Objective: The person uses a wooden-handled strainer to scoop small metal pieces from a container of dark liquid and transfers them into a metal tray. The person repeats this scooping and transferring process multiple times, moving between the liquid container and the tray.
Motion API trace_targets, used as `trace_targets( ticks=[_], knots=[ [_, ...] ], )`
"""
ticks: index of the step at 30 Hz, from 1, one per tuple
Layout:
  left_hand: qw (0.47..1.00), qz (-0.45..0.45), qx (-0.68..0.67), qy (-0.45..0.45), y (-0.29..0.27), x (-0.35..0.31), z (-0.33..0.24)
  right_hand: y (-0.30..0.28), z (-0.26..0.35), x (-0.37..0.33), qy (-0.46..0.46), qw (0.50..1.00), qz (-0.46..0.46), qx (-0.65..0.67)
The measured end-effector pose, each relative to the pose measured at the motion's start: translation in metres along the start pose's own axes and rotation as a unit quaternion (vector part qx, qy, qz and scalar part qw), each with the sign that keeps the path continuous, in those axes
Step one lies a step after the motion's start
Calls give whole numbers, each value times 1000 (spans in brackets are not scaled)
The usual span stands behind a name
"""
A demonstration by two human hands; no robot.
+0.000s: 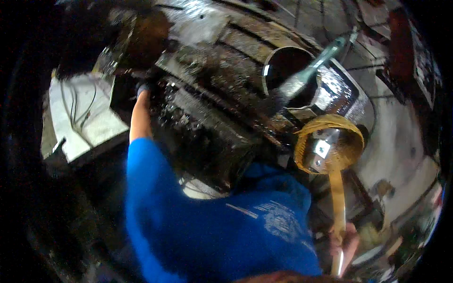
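At lower right, your right hand (pixel 347 245) is closed on the ladle (pixel 330 144), its handle running straight up to the bowl beside the steel cylinder (pixel 288 66), while your left hand (pixel 143 89), grip unclear, rests on the grimy machine (pixel 212 113).

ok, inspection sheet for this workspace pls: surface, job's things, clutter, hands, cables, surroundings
Surface: dark, greasy machine bed, wet sheen, grime all over.
Job's things: yellow-brown ladle with a long handle, a small metal piece in its bowl; round metal cylinder on the machine; a greenish nozzle slanting across its opening.
Clutter: white sheet at left.
Hands: left hand, dark-gloved, reaches onto the machine; right hand grips the ladle handle low down.
Cables: thin dark wires lie on the white sheet.
Surroundings: pale floor at right; dim elsewhere, too blurred to tell.
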State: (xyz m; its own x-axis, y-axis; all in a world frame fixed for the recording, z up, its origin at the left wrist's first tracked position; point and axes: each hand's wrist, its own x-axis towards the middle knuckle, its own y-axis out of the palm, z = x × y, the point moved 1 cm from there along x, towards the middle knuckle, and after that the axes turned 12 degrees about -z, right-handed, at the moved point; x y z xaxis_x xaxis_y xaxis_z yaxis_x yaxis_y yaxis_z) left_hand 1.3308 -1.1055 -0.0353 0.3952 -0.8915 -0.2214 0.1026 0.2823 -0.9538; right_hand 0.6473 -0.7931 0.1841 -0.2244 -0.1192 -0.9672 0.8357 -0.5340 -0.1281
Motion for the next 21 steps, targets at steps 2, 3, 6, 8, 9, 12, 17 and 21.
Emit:
trace_targets(
  ticks=[2, 3, 6, 8, 9, 12, 17, 21],
  knots=[
    [1000, 3, 8, -1, 2, 1, 8, -3, 2, 4, 36, 999, 19, -10],
    [1000, 1, 13, 4, 0, 7, 7, -4, 1, 3, 23, 998, 62, -2],
    [999, 14, 32, 2, 4, 13, 8, 4, 9, -1, -9, 991, 136, 7],
    [999, 23, 43, -1, 6, 14, 8, 11, 16, -3, 6, 993, 114, -13],
    [999, 23, 50, 2, 3, 17, 6, 10, 17, -1, 33, 992, 124, -12],
    [998, 30, 59, 5, 4, 21, 0, 9, 17, -2, 102, 988, 112, 21],
    [997, 40, 73, 7, 4, 20, 2, 5, 11, 0, 119, 979, 154, 64],
    [996, 46, 80, 7, 2, 17, 7, 9, 12, -2, 93, 984, 145, 46]
  ],
)
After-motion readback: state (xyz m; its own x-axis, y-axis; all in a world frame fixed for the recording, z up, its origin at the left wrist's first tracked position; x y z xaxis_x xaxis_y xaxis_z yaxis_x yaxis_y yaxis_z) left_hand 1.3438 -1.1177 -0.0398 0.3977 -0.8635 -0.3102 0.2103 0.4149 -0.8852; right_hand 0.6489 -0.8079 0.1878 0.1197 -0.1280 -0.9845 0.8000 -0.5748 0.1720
